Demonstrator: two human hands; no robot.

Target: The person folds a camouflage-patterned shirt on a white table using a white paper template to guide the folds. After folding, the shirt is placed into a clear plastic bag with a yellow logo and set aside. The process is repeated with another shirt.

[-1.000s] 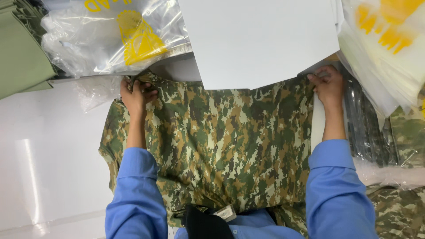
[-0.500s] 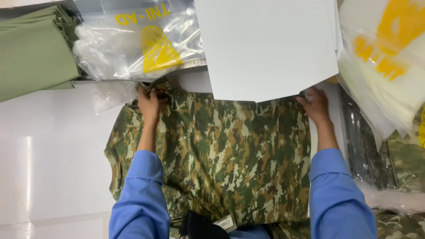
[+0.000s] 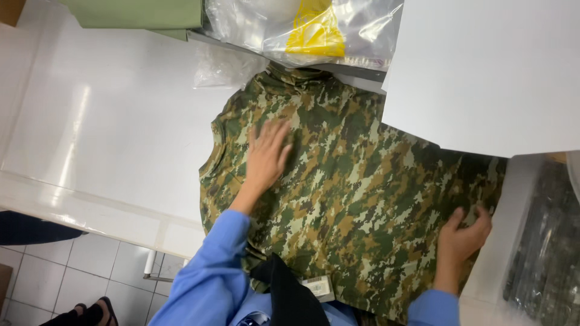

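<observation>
- I see the camouflage shirt (image 3: 356,187) spread flat on the white table (image 3: 115,139), its collar pointing away from me and its hem at the near table edge.
- Left hand (image 3: 266,154) lies open and flat on the shirt's left chest area, palm down, fingers spread, gripping nothing.
- Right hand (image 3: 464,235) sits at the shirt's right edge, fingers curled onto the fabric; pinching or just pressing, I cannot tell.
- Handling, my judgement: soft, light, limp knit; it will wrinkle and slide on the glossy table, not fragile. Best held by pinching an edge, shoulder seam or hem; a flat palm smooths it.
- White sheet (image 3: 489,72) overlaps the shirt's far right corner and covers that shoulder, so it stands in the way there.
- Clear plastic bag with a yellow print (image 3: 314,30) lies just beyond the collar, touching or overlapping it.
- Folded olive cloth (image 3: 139,12) sits beyond the shirt, to the far left, well apart.
- Dark bagged items (image 3: 544,241) lie right of the shirt, beside the right hand.
- Tiled floor (image 3: 72,271) shows below the table edge, left of the hem.
</observation>
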